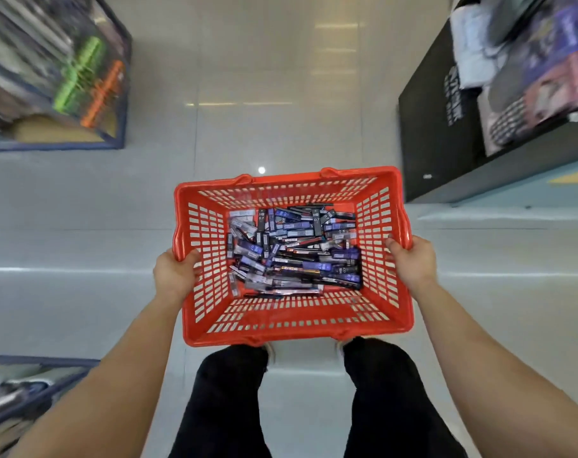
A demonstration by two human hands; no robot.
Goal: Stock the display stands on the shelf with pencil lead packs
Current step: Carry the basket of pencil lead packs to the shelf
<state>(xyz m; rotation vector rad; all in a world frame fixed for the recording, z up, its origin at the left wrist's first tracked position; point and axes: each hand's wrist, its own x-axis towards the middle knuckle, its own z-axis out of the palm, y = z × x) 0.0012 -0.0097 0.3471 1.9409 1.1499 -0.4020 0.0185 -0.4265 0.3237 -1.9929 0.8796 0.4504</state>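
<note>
Head view: a red plastic basket point(281, 337) with slotted lattice walls holds a loose heap of slim, rectangular pencil lead packs point(294, 252). The left hand point(175, 276) and right hand point(411, 264) each curl round a side rim. Below lies a glossy pale tiled floor point(264, 94), between blurred shelves point(49, 77).

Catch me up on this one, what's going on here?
A person stands in a shop aisle, holding a red basket in front of them with both hands: the left hand grips its left rim, the right hand its right rim. A loose pile of pencil lead packs lies in the basket's bottom. Blurred shelves of goods flank the tiled floor on both sides. No pack is in hand, so stocking has not begun.
</note>
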